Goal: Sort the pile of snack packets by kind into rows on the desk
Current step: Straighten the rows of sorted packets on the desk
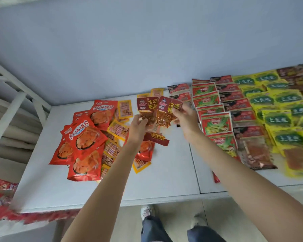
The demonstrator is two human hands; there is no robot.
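Left hand: pinches one small brown-topped clear plastic snack packet above the white desk.
Right hand: grips its twin packet.
Pile: unsorted red and yellow packets, left.
Rows: right.
Advice: the person should lay both together, starting a fresh row just beside the red-green one.

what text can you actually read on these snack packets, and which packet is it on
"冷吃鸭肠": brown-red packet in the left hand
"冷吃": matching packet in the right hand, rest covered
"红油馍片": big red packets
"劲道爽脆!": dark red packet on the desk
Yellow-green packets and other rows: too blurred.
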